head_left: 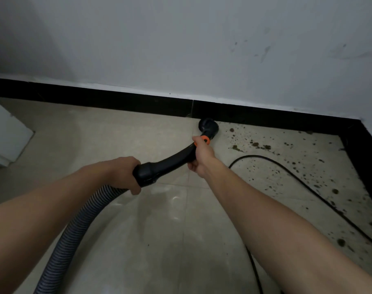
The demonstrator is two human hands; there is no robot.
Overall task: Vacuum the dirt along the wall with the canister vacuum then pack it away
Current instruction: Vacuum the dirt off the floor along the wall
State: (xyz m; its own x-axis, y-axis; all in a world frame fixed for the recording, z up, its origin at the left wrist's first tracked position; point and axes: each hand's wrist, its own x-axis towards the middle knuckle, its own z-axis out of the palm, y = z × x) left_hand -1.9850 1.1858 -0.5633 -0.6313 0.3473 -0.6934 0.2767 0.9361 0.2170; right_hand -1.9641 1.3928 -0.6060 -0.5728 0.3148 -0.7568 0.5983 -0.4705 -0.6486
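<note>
Far L, a white boxy object (7, 134) sits on the tile floor (138, 240), its corner well apart from my arms. A ribbed grey hose (74, 234) climbs from btm-left into my left hand (121, 172), fingers wrapped round it where it meets the black cuff. The curved black wand (170, 160) runs up and R to my right hand (202, 153), fingers clamped on it just below an orange collar (205, 139). Past that, the round black nozzle (208, 125) is at the foot of the black skirting (117, 100) under the white wall (181, 49); touching it or just shy, I can't tell. R of the nozzle, dirt (287, 162) lies scattered along the skirting edge into the corner, w/ a black cable (308, 183) looping across it. Pale tile runs along the skirting L of the nozzle.
</note>
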